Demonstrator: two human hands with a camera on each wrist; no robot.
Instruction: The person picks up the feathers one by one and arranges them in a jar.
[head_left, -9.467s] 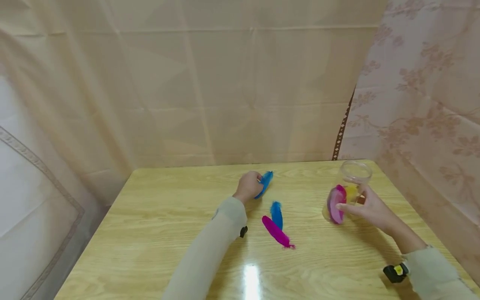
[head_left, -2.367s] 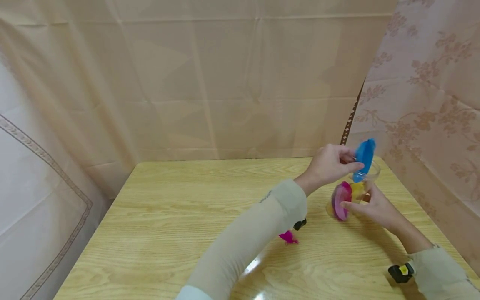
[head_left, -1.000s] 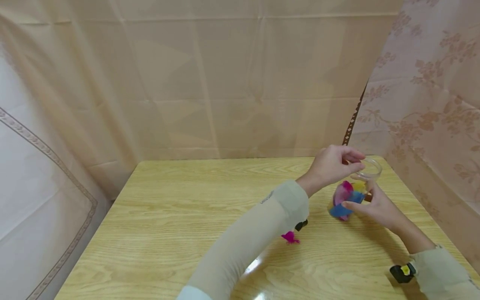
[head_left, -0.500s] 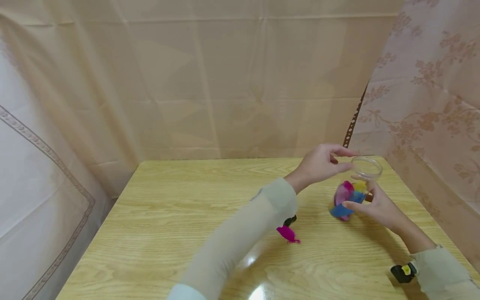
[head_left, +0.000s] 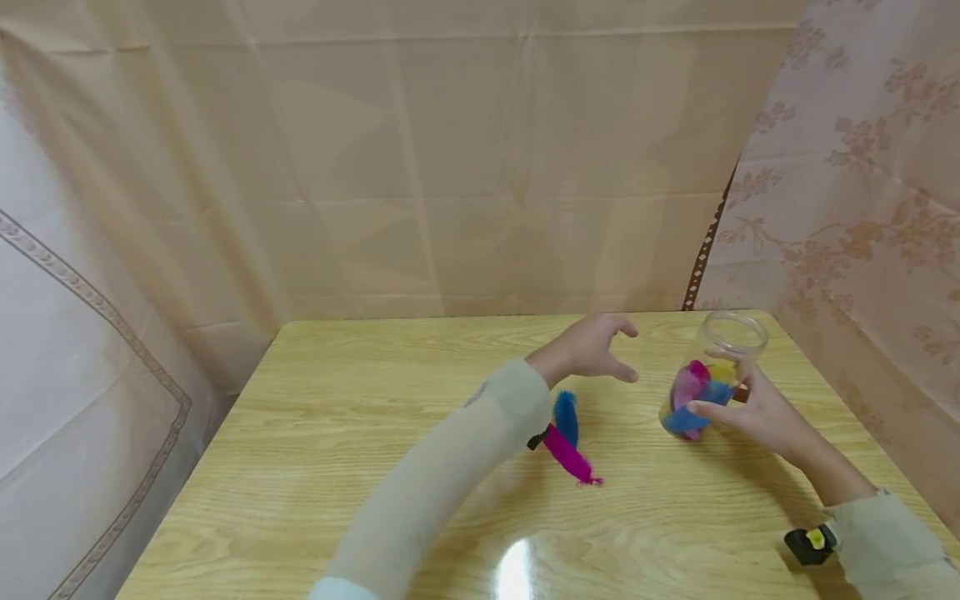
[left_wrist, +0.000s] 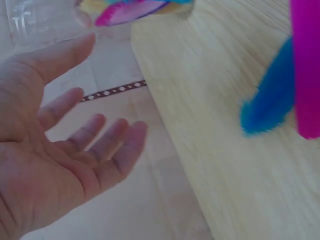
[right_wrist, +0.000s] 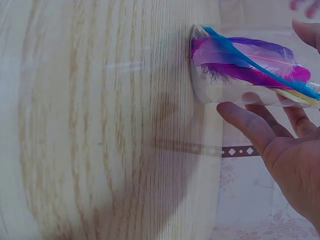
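A clear jar stands on the table at the right, holding several feathers in pink, purple, yellow and blue. My right hand grips its side, thumb and fingers around the wall, as the right wrist view also shows; the feathers inside lie along the jar. My left hand hovers left of the jar with fingers spread and nothing in them. Below it, a blue feather and a magenta feather lie touching on the table, the magenta one partly hidden by the left wrist camera.
The wooden table ends at a beige curtain behind it. A floral cloth hangs along the right side, and a pale cloth on the left.
My left hand carried a blue feather to the jar and let it drop in. It has since drawn back left, uncovering the loose feathers. My right hand keeps hold of the jar.
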